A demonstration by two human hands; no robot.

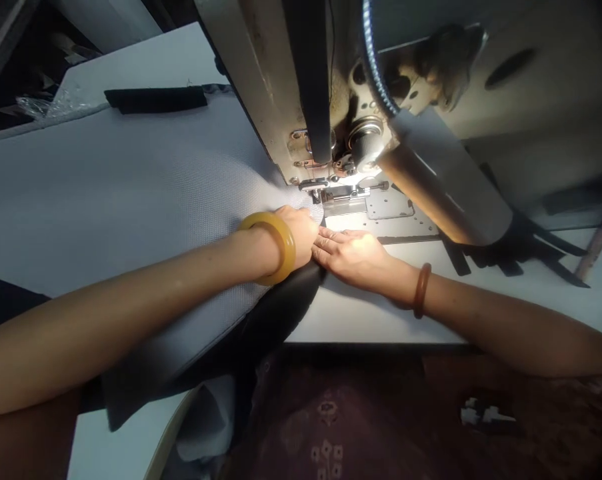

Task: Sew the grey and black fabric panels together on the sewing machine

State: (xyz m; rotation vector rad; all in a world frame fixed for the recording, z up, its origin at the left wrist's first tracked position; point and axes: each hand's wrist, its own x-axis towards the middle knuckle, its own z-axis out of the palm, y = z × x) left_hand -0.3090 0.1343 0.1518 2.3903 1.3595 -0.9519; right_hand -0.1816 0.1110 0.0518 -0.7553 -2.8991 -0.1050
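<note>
A wide piece of grey mesh fabric (145,180) with black edging lies under the sewing machine's presser foot (317,195). My left hand (299,230), a yellow bangle at its wrist, rests on the fabric just in front of the foot. Its fingers are bent and closed on the cloth, the tips hidden. Touching the fabric's edge beside it is my right hand (353,255), palm down, fingers stretched out together on the white table. Black fabric (285,303) hangs below the left wrist toward my lap.
The sewing machine head (261,60) rises right behind my hands. A lamp (445,180) on a flexible neck lights the metal needle plate (391,203). Black strips (525,247) lie on the white table (391,320) at right. A black strip (155,100) crosses the fabric's far edge.
</note>
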